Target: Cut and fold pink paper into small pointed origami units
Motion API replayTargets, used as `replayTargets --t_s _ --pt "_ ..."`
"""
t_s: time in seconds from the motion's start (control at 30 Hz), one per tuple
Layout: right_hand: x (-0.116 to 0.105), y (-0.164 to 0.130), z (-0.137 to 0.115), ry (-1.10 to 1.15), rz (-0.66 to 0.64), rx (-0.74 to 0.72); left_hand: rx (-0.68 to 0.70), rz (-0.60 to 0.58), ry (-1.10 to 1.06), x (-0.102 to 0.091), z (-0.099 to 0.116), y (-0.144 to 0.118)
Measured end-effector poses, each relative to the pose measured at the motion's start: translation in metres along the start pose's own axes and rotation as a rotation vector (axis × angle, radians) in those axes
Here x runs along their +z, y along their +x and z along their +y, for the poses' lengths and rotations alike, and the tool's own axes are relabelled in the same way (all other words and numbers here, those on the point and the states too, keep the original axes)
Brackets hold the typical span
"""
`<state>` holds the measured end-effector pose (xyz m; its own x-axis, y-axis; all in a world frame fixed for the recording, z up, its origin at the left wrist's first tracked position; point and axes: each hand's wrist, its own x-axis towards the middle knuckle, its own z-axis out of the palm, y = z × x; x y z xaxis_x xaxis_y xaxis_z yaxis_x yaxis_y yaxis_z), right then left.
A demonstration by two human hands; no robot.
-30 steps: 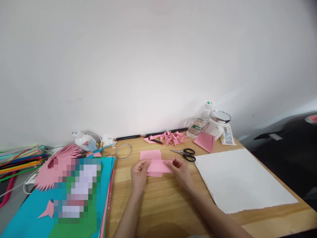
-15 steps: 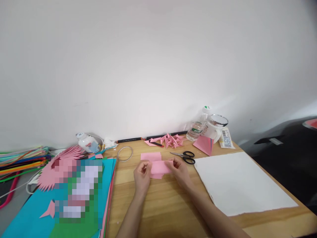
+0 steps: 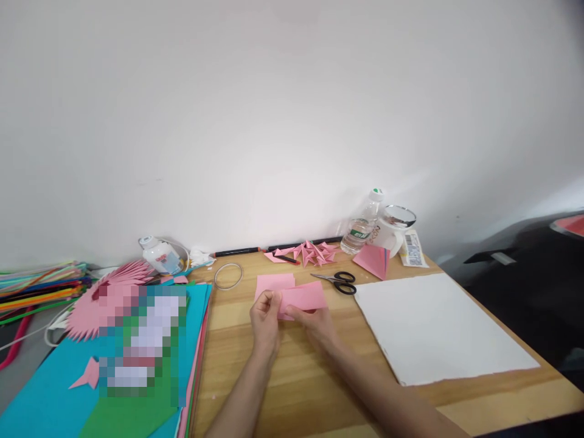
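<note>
A folded strip of pink paper [image 3: 305,296] is held up between my two hands, tilted with its right end higher. My left hand [image 3: 267,316] pinches its left end between thumb and fingers. My right hand [image 3: 312,321] grips it along the lower edge, thumb in front and the other fingers hidden behind. Beneath it, more pink paper sheets [image 3: 274,281] lie on the wooden table, partly covered by my left hand and the strip. Black-handled scissors [image 3: 342,282] rest just beyond my right hand, their blades pointing left.
White board [image 3: 438,328] lies at right. Folded pink pieces [image 3: 314,252], a water bottle [image 3: 358,231] and a white mug [image 3: 392,234] stand along the wall. A wire ring [image 3: 229,276] lies left of the sheets. Blue paper [image 3: 50,383] and a pink paper ring [image 3: 86,313] are at left.
My right hand has slid inward and down along the strip's lower edge, and the strip's right end has tipped up. My left hand keeps its pinch. The view has shifted slightly.
</note>
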<state>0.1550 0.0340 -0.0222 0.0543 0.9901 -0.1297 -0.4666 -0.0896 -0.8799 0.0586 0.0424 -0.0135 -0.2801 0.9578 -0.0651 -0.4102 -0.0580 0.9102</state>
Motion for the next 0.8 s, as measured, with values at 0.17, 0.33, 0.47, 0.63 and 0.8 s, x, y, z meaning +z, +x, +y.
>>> replayTargets --t_s 0.17,0.33,0.47,0.63,0.8 --pt "0.0026 -0.0016 -0.0025 0.007 0.081 -0.019 -0.049 -0.034 -0.063 0.0071 0.0025 -0.0062" --pt "0.0009 -0.0020 -0.0036 -0.028 0.093 0.004 -0.085 -0.045 -0.101 0.0087 0.0045 -0.0085" --pt "-0.0006 -0.0005 -0.0020 -0.039 0.106 0.010 -0.103 -0.048 -0.121 0.0086 0.0029 -0.0086" --pt "-0.0024 0.0032 -0.0040 0.054 0.109 0.020 -0.084 -0.032 -0.153 0.0086 0.0009 -0.0061" --pt "-0.0038 0.0049 -0.0079 0.082 0.061 0.034 -0.060 0.007 -0.181 0.0067 0.0024 -0.0010"
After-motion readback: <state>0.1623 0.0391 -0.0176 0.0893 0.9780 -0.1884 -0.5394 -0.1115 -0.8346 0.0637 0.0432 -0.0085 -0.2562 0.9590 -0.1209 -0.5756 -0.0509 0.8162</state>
